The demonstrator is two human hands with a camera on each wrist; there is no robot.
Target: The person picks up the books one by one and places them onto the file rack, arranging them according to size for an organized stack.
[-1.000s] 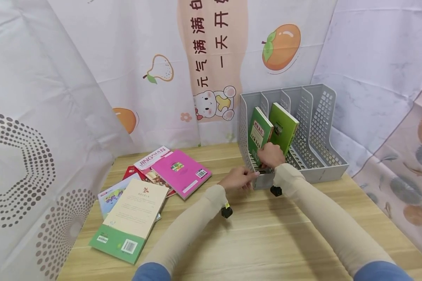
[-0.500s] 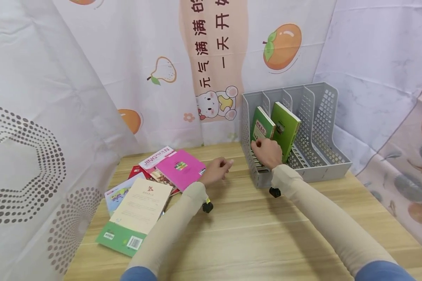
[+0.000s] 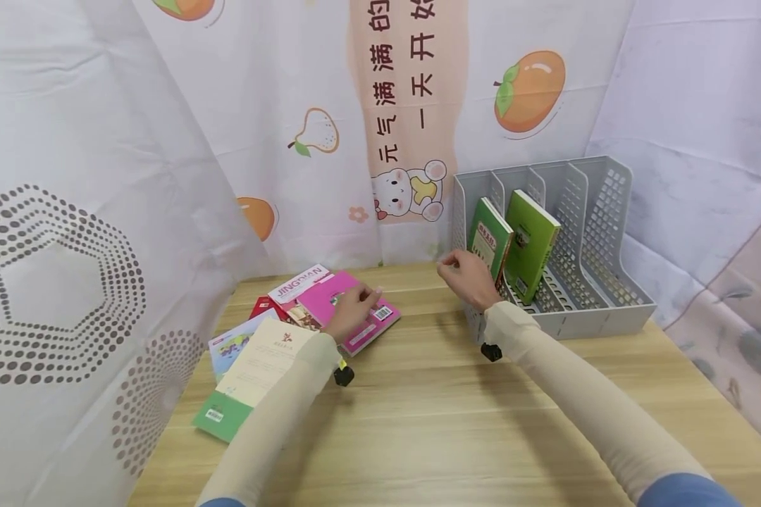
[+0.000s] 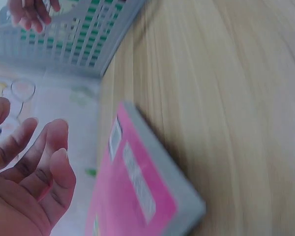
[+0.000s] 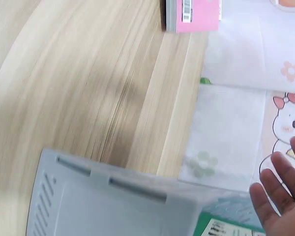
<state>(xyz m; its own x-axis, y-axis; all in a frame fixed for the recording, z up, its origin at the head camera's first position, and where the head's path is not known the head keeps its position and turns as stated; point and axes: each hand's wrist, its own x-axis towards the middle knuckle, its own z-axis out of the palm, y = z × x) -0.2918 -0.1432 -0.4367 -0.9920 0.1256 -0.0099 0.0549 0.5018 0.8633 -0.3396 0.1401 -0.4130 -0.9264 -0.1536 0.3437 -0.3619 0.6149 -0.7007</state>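
My left hand (image 3: 350,313) hovers over the pink book (image 3: 320,294), its fingers loosely bent and holding nothing. In the left wrist view the hand (image 4: 32,179) appears beside that book's pink cover (image 4: 132,196), apart from it. My right hand (image 3: 472,279) is at the left front of the grey file rack (image 3: 599,322), with nothing in its grasp. Its fingers (image 5: 273,191) spread loosely in the right wrist view. A dark green book (image 3: 484,243) leans in the rack's leftmost slot, partly hidden by this hand. Beside it, a bright green book (image 3: 529,246) stands in another slot.
Left on the wooden table (image 3: 431,422) lie a cream-and-green book (image 3: 260,362), a pale blue book (image 3: 231,346), a white "JINGDIAN" book (image 3: 301,283) and a red one (image 3: 261,306), overlapping. A printed curtain (image 3: 254,141) hangs behind. The rack's right-hand slots hold no books.
My left hand has moved left from the rack's front corner to above the pink book. My right hand has let go of the dark green book and shifted left to the rack's edge.
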